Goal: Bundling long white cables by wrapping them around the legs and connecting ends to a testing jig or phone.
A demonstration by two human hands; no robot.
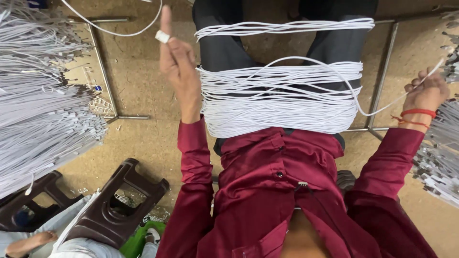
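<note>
The person sits looking down at their own lap, where many turns of thin white cord (pixel 282 95) are wound across both thighs, so the legs serve as a frame that keeps the loops even and taut. A thinner band of the same cord lies farther out, near the knees.

The left hand (pixel 178 62) is raised over the left thigh with the forefinger pointing straight up; a small white band sits around that finger, and the other fingers are loosely curled, holding nothing that can be seen. A loose white strand (pixel 114 31) curves across the floor beyond it.

The right hand (pixel 426 91), with a red thread round the wrist, is held out to the right. Its fingers are closed narrowly on the free end of the cord, which runs in a slack arc from the wound mass up to the hand, pulled out sideways to keep it clear of the turns.

Bundles of white cords (pixel 43 105) with metal tips lie at the left, and more (pixel 442 162) at the right. A dark plastic stool (pixel 119 200) stands at the near left.
</note>
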